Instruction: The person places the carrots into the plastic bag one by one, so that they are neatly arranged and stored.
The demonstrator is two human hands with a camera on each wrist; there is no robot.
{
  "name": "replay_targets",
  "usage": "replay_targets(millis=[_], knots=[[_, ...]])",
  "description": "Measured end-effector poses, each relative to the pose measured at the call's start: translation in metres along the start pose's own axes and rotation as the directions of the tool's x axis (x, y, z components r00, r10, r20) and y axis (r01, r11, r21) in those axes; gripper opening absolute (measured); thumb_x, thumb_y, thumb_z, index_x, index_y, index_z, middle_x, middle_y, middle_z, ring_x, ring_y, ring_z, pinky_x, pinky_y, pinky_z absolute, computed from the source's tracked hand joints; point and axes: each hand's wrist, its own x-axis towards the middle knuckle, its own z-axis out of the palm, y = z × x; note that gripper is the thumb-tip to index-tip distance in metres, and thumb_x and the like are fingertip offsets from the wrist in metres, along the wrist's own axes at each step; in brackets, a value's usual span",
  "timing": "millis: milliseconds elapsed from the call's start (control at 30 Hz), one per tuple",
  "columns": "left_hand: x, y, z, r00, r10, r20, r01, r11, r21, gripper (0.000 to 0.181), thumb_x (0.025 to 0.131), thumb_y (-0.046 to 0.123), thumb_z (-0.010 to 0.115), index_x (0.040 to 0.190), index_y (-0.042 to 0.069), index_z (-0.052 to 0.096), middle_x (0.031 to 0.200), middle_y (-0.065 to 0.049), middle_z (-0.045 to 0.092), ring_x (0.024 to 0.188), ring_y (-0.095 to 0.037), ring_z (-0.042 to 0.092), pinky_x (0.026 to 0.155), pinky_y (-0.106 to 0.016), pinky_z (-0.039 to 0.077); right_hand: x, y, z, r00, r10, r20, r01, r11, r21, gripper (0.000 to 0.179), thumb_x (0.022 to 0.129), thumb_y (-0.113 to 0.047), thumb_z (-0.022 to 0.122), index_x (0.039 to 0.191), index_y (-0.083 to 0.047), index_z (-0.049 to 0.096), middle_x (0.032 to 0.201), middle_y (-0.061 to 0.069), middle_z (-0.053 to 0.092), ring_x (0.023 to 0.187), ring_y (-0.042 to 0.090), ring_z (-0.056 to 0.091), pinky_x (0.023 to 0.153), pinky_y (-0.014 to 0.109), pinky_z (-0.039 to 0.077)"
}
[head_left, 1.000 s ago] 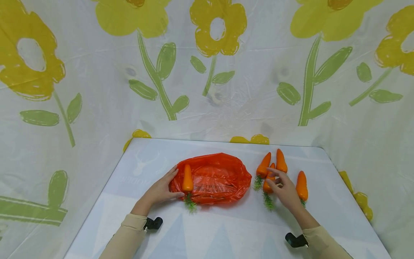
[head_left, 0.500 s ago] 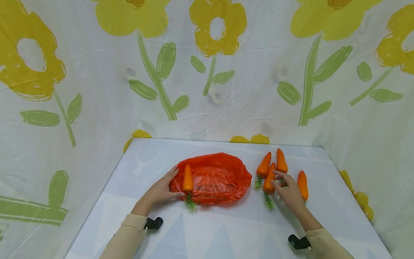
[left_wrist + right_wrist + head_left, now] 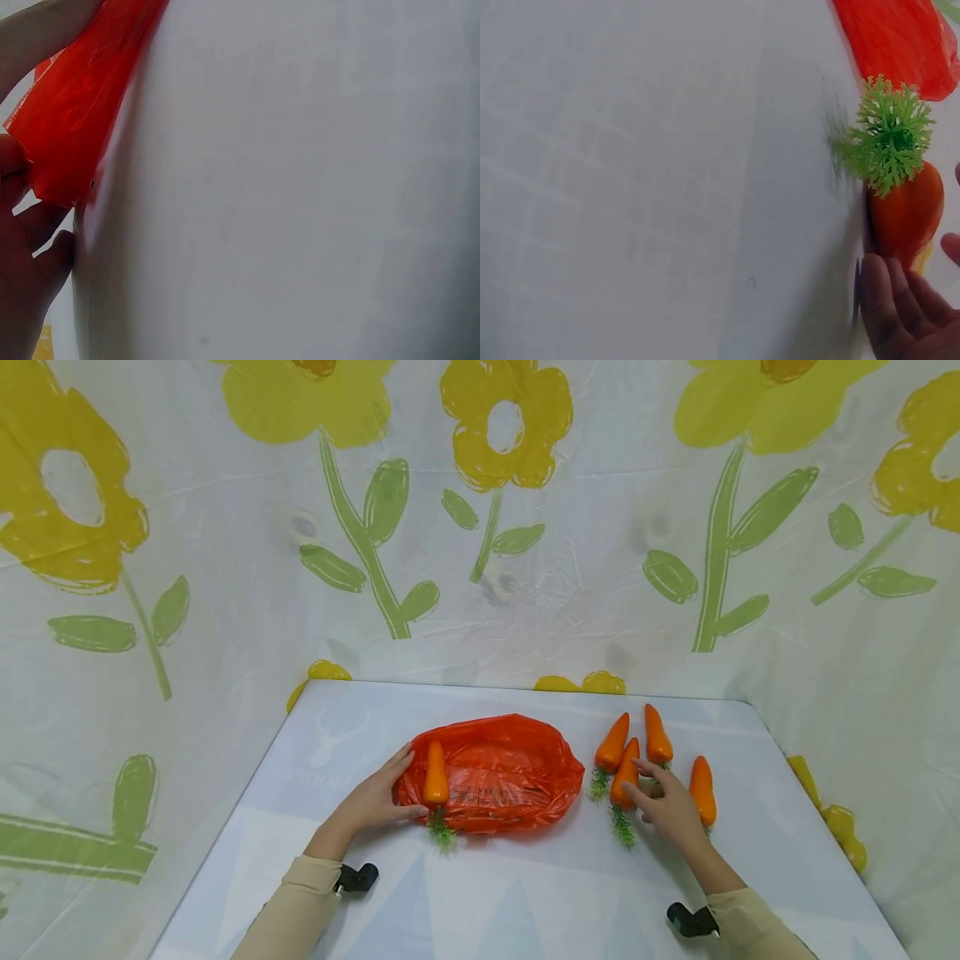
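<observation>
Our left hand [image 3: 371, 802] has the left end of the bag [image 3: 510, 768] between thumb and fingers, and one carrot [image 3: 436, 777] lies at that end, greens [image 3: 441, 831] poking past the near edge. So we count one at the bag and judge four left, all out on the bench [image 3: 525, 893]: early going! Over here our right hand [image 3: 670, 810] is beside the middle carrot [image 3: 625, 781], fingers apart from thumb, nothing gripped; touching or not, we cannot tell. The left carrot [image 3: 612, 743], back carrot [image 3: 657, 735] and right carrot [image 3: 702, 789] lie round it, none held.
</observation>
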Motion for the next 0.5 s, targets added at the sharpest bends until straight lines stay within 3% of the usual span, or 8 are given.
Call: replay_targets(millis=[500], knots=[[-0.0005,0.0005,0.0000,1.000,-0.012,0.004,0.012,1.000,-0.001,0.109,0.079,0.063,0.078,0.160,0.007,0.031,0.170,-0.002,0.019,0.148,-0.038,0.035,0.114,-0.058,0.036,0.0083,-0.0033,0.0021,0.993,0.077,0.093,-0.070,0.995,-0.071,0.077,0.094,-0.057,0.066,0.154,-0.015,0.043,0.149,0.025,0.044,0.088,0.024,0.062,0.073,0.031,0.059]])
